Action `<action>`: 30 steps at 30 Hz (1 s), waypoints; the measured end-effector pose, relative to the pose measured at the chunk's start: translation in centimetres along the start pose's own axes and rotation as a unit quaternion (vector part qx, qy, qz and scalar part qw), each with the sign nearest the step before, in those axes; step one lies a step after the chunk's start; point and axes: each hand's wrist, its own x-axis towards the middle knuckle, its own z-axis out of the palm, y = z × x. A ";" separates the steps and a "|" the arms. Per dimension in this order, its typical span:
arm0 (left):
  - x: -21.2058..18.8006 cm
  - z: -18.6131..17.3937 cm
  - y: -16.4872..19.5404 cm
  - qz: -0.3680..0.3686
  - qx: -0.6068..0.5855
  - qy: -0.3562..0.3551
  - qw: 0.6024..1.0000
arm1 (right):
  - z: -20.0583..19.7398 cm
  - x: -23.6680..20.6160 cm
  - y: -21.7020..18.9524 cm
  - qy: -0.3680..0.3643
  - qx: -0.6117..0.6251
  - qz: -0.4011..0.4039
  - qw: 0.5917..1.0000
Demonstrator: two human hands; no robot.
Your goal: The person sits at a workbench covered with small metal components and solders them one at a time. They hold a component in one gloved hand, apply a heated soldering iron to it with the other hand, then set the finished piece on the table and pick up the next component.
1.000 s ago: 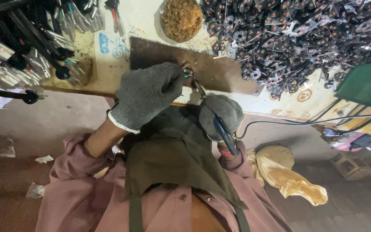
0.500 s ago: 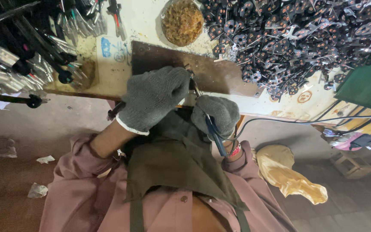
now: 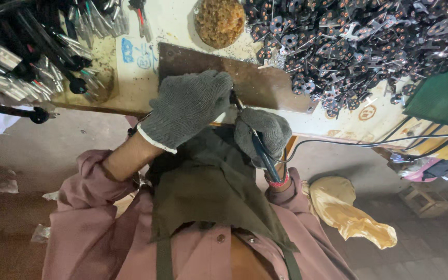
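- Since the earlier frames both gloved hands have drawn a little nearer the body, toward the near edge of the brown plate (image 3: 265,85); the tool's handle now slants lower along the right wrist.
- Left hand (image 3: 190,106) (grey knit glove): fingers curled down over something small at the plate's near edge; whatever it pins there is hidden under the glove, so I cannot tell what it has hold of.
- Right hand (image 3: 263,132) (same kind of glove): closed round a pen-like tool (image 3: 263,155) with a dark blue handle, its tip pointing up into the gap between the two hands, close to the left fingertips.
- Black cable (image 3: 348,144) runs off to the right from near the right hand, over the bench edge.
- Plate lies flat on the pale bench (image 3: 177,21), just beyond the hands.
- Heap of small dark metal parts (image 3: 359,41) fills the bench to the right, touching the plate's far corner.
- Round brown fibrous pad (image 3: 220,21) sits beyond the plate.
- Clutter of tools (image 3: 37,52) at left.
- Yellow cloth (image 3: 346,210) lies on the floor, lower right.
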 end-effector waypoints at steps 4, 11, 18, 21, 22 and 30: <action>-0.2 -0.2 -0.2 0.001 -0.005 0.013 1.000 | -0.1 -0.4 0.2 0.010 0.022 -0.002 1.000; -0.1 -0.4 -0.1 -0.004 -0.024 0.002 1.000 | 0.0 -1.3 1.1 0.003 0.063 -0.003 0.998; 0.0 -0.8 0.1 -0.024 -0.035 -0.028 0.999 | 0.2 -1.3 0.7 0.038 -0.013 0.032 0.999; 0.0 -0.9 0.1 -0.014 -0.054 -0.032 0.998 | 0.1 -0.7 0.3 -0.020 0.016 -0.033 0.999; -0.1 -0.9 0.1 -0.026 -0.055 -0.038 0.997 | 0.1 -0.4 0.1 -0.023 0.038 -0.023 0.999; 0.1 -0.6 0.1 -0.044 -0.036 -0.039 0.998 | 0.3 1.2 -0.5 -0.004 0.144 -0.006 0.990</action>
